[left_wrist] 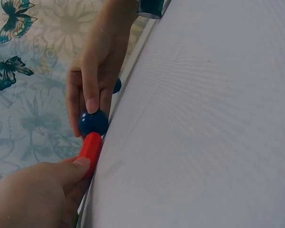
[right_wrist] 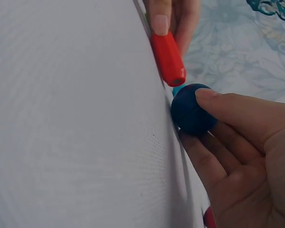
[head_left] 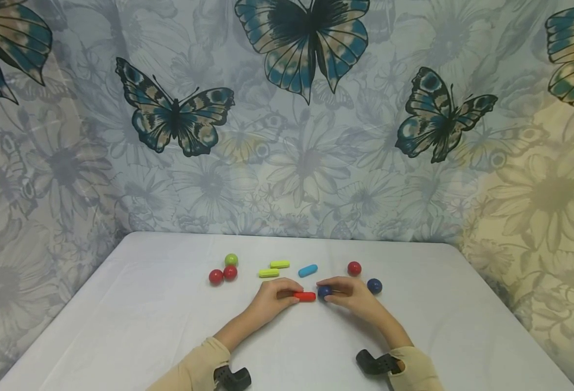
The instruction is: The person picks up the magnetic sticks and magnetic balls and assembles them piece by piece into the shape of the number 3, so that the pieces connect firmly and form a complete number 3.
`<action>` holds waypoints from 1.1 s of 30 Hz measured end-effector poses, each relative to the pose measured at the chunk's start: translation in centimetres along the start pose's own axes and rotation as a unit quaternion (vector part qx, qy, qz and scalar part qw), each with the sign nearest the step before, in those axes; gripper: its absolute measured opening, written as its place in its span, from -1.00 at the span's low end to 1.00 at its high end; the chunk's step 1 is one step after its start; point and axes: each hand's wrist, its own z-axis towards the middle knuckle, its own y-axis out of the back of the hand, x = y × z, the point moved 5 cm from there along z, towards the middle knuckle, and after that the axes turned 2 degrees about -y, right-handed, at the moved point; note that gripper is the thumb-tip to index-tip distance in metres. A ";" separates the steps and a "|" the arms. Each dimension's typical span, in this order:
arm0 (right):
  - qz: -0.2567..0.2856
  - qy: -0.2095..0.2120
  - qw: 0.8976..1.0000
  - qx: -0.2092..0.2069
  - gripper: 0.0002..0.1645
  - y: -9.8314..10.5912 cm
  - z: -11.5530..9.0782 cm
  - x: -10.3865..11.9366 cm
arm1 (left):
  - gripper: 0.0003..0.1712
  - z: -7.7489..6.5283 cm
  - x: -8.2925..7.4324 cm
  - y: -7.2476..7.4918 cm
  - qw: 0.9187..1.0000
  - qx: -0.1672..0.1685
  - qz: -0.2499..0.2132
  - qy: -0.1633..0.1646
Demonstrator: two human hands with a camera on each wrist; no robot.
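Between its thumb and fingers, my left hand (head_left: 273,294) pinches one end of a red rod (head_left: 306,297), which lies level just over or on the white table. The rod's free end, with a small dark spot at its centre in the right wrist view, points at a dark blue ball (head_left: 324,292). My right hand (head_left: 354,296) holds that ball between thumb and fingers. In the head view a narrow gap seems to part rod and ball; in the left wrist view the rod (left_wrist: 90,151) overlaps the ball (left_wrist: 93,123).
Beyond the hands lie two yellow-green rods (head_left: 269,273) and a light blue rod (head_left: 308,270). At the left, a green ball (head_left: 231,260) stands near two red balls (head_left: 215,277). Another red ball (head_left: 354,268) and a second blue ball (head_left: 374,286) are by my right hand. A butterfly-print cloth (head_left: 311,163) hangs behind.
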 end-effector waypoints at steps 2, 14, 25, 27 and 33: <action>0.003 -0.004 1.000 0.001 -0.56 -0.1 0.0 -0.1 | -0.72 0.0 0.0 0.0 1.000 0.001 -0.001 0.000; 0.022 -0.009 1.000 0.015 -0.54 -0.4 0.1 0.0 | -0.71 0.1 0.0 0.2 1.000 0.011 -0.007 0.009; 0.030 -0.008 0.999 0.009 -0.57 -0.4 0.0 -0.4 | -0.70 0.5 3.3 -0.4 1.000 -0.004 -0.005 0.016; 0.033 -0.005 0.999 0.008 -0.57 -0.4 0.0 -0.5 | -0.71 0.4 3.3 -0.3 1.000 -0.008 -0.003 0.015; 0.038 0.000 0.999 0.001 -0.56 -0.4 -0.2 -0.6 | -0.69 0.3 2.9 0.2 1.000 -0.019 0.006 0.017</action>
